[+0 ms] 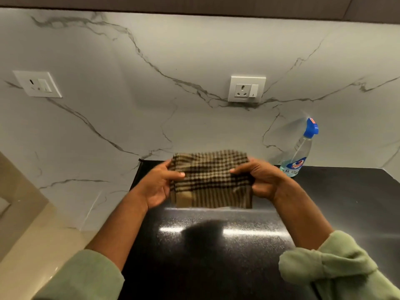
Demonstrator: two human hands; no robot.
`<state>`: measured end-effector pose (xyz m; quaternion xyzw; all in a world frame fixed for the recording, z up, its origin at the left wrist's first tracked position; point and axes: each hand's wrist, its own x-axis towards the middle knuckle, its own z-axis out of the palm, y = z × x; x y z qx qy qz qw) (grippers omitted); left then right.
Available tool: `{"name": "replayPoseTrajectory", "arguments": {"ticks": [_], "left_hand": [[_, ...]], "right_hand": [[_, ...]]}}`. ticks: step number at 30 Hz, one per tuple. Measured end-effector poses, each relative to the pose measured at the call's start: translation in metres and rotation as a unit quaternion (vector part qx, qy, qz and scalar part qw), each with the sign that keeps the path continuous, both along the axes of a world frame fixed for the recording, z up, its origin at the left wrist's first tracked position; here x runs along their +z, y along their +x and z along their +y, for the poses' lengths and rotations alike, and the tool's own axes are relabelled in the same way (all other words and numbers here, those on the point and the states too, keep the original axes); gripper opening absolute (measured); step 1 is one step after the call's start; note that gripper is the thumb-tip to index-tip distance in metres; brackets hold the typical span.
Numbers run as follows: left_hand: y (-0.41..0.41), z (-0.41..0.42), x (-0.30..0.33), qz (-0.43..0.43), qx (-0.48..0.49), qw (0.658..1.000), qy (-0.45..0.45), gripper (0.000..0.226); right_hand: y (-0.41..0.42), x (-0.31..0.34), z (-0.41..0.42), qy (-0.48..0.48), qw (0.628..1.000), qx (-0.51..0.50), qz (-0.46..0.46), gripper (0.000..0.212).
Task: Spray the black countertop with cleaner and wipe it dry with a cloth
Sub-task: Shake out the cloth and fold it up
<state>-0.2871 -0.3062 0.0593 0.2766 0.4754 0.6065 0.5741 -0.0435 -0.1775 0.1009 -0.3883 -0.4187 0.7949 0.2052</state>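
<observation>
Presently, left hand (159,185) and right hand (263,180) each gripped the folded checked cloth (211,180) above the black countertop (216,256); spray bottle (299,151) stood close right, liable to toppling during wide wipes.

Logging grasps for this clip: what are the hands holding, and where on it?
Both hold the checked cloth: left hand grips its left edge, right hand its right edge, above the black countertop.

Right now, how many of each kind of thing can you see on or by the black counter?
Checked cloth: 1, held by both the left hand and the right hand
Spray bottle: 1, standing on the black countertop
Wall sockets: 2, one at left, one at centre
Hands: 2
Total: 6
</observation>
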Motion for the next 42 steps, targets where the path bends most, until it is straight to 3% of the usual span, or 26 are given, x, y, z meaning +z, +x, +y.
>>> {"name": "replayPoseTrajectory", "arguments": {"ticks": [3, 6, 9, 12, 16, 20, 23, 26, 30, 34, 38, 39, 42], "left_hand": [[-0.010, 0.001, 0.030, 0.047, 0.053, 0.984, 0.161, 0.045], [-0.011, 0.001, 0.050, 0.141, 0.047, 0.956, 0.252, 0.018], [-0.013, 0.006, 0.053, 0.173, 0.041, 0.952, 0.248, 0.053], [-0.012, 0.007, 0.056, 0.167, 0.028, 0.956, 0.239, 0.062], [-0.007, 0.009, 0.057, 0.132, 0.059, 0.971, 0.191, 0.055], [0.007, 0.018, 0.056, 0.108, 0.116, 0.983, 0.087, 0.037], [0.016, 0.024, 0.044, 0.092, 0.125, 0.988, -0.011, 0.035], [0.018, 0.026, 0.031, 0.133, 0.125, 0.979, -0.093, 0.031], [0.016, 0.022, 0.024, 0.174, 0.115, 0.966, -0.153, 0.034], [0.014, 0.022, 0.023, 0.081, 0.129, 0.972, -0.180, 0.049], [0.017, 0.022, 0.019, 0.019, 0.106, 0.972, -0.207, 0.060], [0.019, 0.021, 0.019, 0.021, 0.096, 0.973, -0.209, 0.055], [0.031, 0.020, 0.022, 0.047, 0.099, 0.971, -0.212, 0.027]], "right_hand": [[0.007, 0.021, 0.006, 0.147, 0.984, 0.005, 0.101, 0.032], [0.009, 0.034, 0.009, 0.216, 0.965, 0.017, 0.150, 0.022], [0.001, 0.033, 0.016, 0.235, 0.963, 0.030, 0.126, 0.057], [-0.001, 0.029, 0.020, 0.239, 0.966, 0.002, 0.104, 0.064], [0.003, 0.031, 0.022, 0.206, 0.975, -0.019, 0.078, 0.048], [-0.008, 0.027, 0.018, 0.029, 0.992, -0.083, 0.090, 0.025], [-0.014, 0.018, 0.010, -0.083, 0.990, -0.091, 0.074, 0.032], [-0.015, 0.007, 0.001, -0.131, 0.987, -0.082, 0.046, 0.029], [-0.011, -0.008, 0.005, -0.151, 0.986, -0.075, 0.016, 0.033], [-0.012, -0.019, 0.013, -0.133, 0.986, -0.099, -0.015, 0.044], [-0.014, -0.027, 0.015, -0.127, 0.986, -0.103, -0.016, 0.074], [-0.015, -0.026, 0.012, -0.109, 0.989, -0.095, -0.026, 0.071], [-0.019, -0.026, 0.002, 0.021, 0.990, -0.105, -0.088, 0.025]]}}
